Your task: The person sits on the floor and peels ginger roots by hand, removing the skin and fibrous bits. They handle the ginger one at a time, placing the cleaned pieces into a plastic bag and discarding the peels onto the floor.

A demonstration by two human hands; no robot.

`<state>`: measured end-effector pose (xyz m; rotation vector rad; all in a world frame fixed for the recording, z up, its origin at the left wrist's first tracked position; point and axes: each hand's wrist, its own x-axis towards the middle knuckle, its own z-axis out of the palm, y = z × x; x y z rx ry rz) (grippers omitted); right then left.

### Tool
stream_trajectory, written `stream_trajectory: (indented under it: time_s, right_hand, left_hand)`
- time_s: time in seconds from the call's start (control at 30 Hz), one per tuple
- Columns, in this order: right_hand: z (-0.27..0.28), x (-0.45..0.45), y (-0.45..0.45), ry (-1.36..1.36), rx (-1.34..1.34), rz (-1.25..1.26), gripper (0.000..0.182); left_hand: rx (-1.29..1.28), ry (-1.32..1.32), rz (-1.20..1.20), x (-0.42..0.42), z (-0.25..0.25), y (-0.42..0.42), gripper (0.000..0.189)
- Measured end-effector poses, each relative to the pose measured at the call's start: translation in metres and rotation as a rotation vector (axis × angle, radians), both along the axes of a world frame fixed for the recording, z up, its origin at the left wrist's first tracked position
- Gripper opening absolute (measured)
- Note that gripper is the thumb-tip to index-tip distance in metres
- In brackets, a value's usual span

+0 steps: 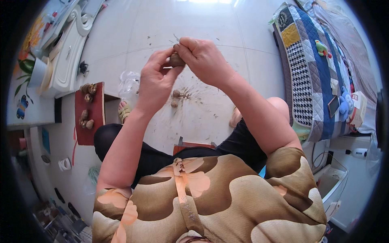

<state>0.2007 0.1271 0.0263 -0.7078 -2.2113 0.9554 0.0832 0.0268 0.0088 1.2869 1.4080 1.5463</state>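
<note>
My left hand (pixel 159 79) holds a brown, rough lump (pixel 176 60), perhaps a root or bulb, between thumb and fingers, raised over the floor. My right hand (pixel 202 59) meets it from the other side, its thumb and fingertips pinched at the lump's top edge; what they pinch is hidden. Below the hands, small brown lumps (pixel 175 93) lie on the pale tiled floor among scattered dirt and thin debris. To the left, several more brown lumps (pixel 88 97) rest in two groups on a dark red board or low stool (pixel 95 114).
A clear plastic bag (pixel 130 83) lies on the floor beside my sandalled foot (pixel 124 111). A white cabinet (pixel 68 54) and potted plant (pixel 27 68) stand at left. A bed with a patchwork quilt (pixel 319 91) is at right. Part of a reddish stool (pixel 194 145) shows between my legs.
</note>
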Motion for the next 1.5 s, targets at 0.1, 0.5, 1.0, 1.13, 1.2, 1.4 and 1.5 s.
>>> stream_trajectory:
  time_s: [0.1, 0.5, 1.0, 1.13, 1.2, 1.4, 1.5]
  right_hand:
    - [0.001, 0.003, 0.006, 0.088, -0.378, -0.041, 0.029]
    - [0.013, 0.004, -0.011, -0.079, 0.021, -0.011, 0.029]
    - [0.001, -0.002, -0.002, -0.029, -0.002, -0.028, 0.035]
    - [0.001, -0.001, 0.003, 0.109, -0.412, 0.024, 0.027]
    - [-0.002, -0.004, 0.009, 0.194, -0.708, 0.039, 0.022]
    - [0.005, 0.011, 0.009, 0.177, -0.690, -0.010, 0.030]
    - [0.002, 0.001, -0.003, -0.082, -0.236, -0.050, 0.040]
  left_hand:
    - [-0.096, -0.157, -0.047, -0.008, 0.013, -0.005, 0.038]
    - [-0.109, -0.436, -0.109, -0.007, 0.008, -0.004, 0.035]
    - [-0.151, -0.440, -0.105, -0.007, 0.001, -0.003, 0.036]
    - [-0.065, -0.444, -0.092, -0.011, 0.012, -0.003, 0.036]
    - [-0.090, -0.621, -0.105, -0.014, 0.012, -0.003, 0.036]
    - [-0.139, -0.804, -0.160, -0.022, 0.009, -0.001, 0.036]
    - [-0.185, -0.684, -0.065, -0.016, 0.007, -0.003, 0.036]
